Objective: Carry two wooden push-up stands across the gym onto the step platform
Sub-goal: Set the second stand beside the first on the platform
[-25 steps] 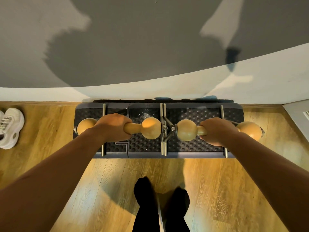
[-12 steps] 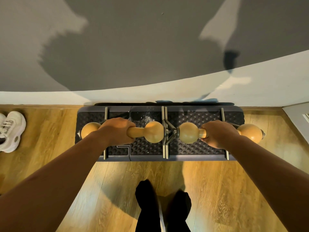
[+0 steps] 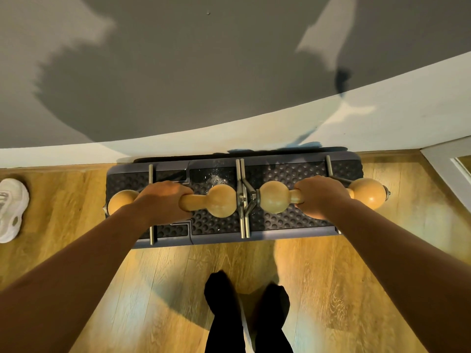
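While both stands sit over the step platform [image 3: 300, 220], I judge the task to be at its last step: setting down and letting go. My left hand [image 3: 163, 200] is curled round the wooden bar of the left stand [image 3: 221, 200], its round knobs showing on either side of my knuckles. My right hand [image 3: 319, 197] is wrapped round the bar of the right stand [image 3: 274, 200] in the same way. Metal feet run crosswise beneath each fist; the two inner feet lie just beside one another between my hands. Whether every foot bears on the studded top I cannot tell. The next move calls for confirming contact, then uncurling the fingers and lifting straight up. Beyond my knuckles the platform ends close against the wall [image 3: 280, 131]. The outer knobs reach the platform's short ends. Behind my wrists lies wooden floor [image 3: 318, 289], with a white shoe [image 3: 11, 207] well to the left.
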